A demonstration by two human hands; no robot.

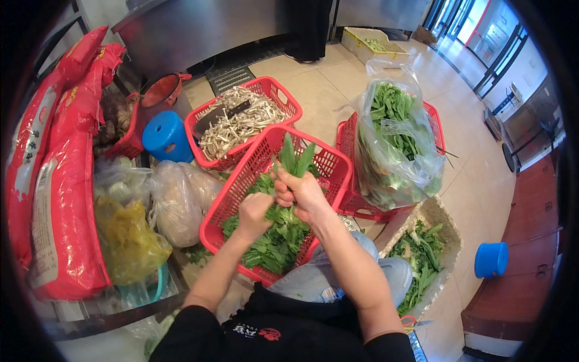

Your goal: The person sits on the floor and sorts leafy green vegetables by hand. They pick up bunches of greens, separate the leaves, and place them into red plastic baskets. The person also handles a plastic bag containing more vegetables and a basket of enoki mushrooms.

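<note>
My right hand (301,190) grips a bunch of long green leaves (296,156), their tips pointing away from me above its fist. Close on its left, my left hand (256,215) has its fingers curled in; whether anything is inside them is hidden. Both hands are over a red plastic basket (216,212) standing before my knees. Torn leafy greens (276,242) lie in the bottom of this basket, partly covered by my hands and forearms.
Mushrooms and a dark-bladed knife (212,121) fill another red basket (289,102). On the right are a plastic bag of leafy greens (393,135), a foam box of greens (452,253) and scissors (416,322). Bags (181,203) and a blue stool (167,135) crowd the left. Someone's legs (310,27) stand ahead.
</note>
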